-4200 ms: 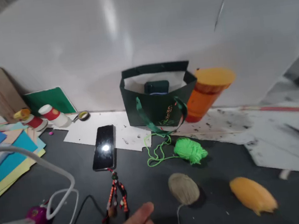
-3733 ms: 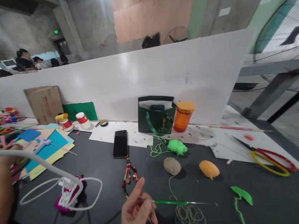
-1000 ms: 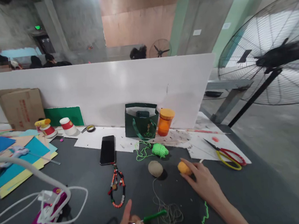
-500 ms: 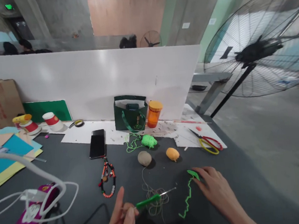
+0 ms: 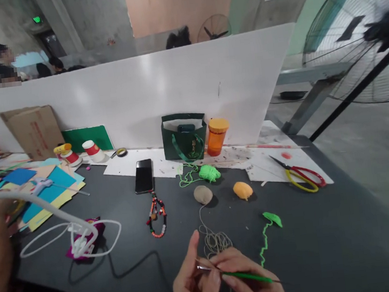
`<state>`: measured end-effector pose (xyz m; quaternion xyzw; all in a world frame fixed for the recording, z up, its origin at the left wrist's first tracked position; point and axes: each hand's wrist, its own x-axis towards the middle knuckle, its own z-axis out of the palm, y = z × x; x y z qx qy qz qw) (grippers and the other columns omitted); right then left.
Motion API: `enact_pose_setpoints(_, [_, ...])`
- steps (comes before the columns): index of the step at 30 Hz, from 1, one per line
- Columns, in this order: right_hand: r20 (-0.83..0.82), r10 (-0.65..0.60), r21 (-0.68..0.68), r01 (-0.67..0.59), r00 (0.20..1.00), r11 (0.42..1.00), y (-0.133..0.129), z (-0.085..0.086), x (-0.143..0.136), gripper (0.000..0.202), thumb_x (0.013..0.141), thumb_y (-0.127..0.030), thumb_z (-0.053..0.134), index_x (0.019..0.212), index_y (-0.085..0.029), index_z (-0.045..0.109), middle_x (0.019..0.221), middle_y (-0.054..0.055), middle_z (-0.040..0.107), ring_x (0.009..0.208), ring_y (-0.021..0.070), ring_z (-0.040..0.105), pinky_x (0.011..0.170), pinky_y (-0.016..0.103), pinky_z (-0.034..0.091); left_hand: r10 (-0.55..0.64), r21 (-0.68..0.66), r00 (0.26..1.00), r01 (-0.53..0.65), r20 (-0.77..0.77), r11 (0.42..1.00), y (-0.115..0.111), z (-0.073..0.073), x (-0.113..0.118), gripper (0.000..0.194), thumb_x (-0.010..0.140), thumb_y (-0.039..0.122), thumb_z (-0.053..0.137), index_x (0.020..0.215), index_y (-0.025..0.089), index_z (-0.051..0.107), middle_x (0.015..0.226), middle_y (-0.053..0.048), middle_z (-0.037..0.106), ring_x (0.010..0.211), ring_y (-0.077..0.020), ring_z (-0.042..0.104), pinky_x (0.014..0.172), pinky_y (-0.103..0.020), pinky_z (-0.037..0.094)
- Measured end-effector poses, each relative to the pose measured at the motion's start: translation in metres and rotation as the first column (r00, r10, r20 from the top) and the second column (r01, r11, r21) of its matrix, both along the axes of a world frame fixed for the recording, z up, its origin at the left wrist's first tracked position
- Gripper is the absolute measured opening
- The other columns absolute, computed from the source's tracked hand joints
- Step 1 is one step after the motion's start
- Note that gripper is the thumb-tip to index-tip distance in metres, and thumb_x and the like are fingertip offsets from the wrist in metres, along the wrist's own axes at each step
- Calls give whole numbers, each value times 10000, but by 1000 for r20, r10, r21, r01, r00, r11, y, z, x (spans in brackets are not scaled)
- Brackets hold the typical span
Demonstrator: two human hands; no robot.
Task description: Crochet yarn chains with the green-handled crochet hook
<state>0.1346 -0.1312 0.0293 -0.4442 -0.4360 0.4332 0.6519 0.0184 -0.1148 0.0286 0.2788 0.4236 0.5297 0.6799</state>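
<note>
On the table point(image 5: 332, 243), the phone point(image 5: 143, 175) lies left of the bag point(image 5: 184, 140); scissors point(image 5: 301, 178) lie right.

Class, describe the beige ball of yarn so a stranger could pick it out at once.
Start at the dark green gift bag against the white partition. In front of it, three yarn balls lie on the dark table. The beige ball lies between the bright green ball and orange ball; it alone is dull tan, trailing loose thread.
</note>
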Motion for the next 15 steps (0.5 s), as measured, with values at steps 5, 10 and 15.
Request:
enact_pose_setpoints(5, [-134, -74, -22, 72, 988, 997, -4, -10, -2, 62, 760, -292, 775, 816, -314, 788, 733, 28, 765, 695, 178, 707, 650, 255, 594, -144, 18, 990, 144, -6, 989, -2, -8, -6, 628, 640, 359, 836, 1234, 365, 633, 712, 38, 659, 477, -15, 401, 492, -110, 379])
enact_pose_setpoints(10, [-137, -102, -54, 95, 985, 994, -6, -6, -3, 52, 767, -294, 771, 818, -300, 769, 740, 24, 771, 723, 170, 710, 677, 240, 590, -173, 81, 985, 175, -26, 981, 2, 2, -9, 601, 620, 376, 845, 1193, 302, 679, 774, -14, 704, 732, -122, 615, 783, -220, 498])
enact_pose_setpoints(15, [-35, -104, -5, 104, 994, 995, -6, 6, -1, 83, 790, -256, 745, 831, -325, 769, 745, 2, 772, 729, 157, 704, 699, 213, 579, -133, 2, 990, 133, 43, 991, 7, 14, -6, 486, 592, 365, 867, 1059, 301, 750, 689, -4, 691, 662, -99, 605, 691, -199, 486])
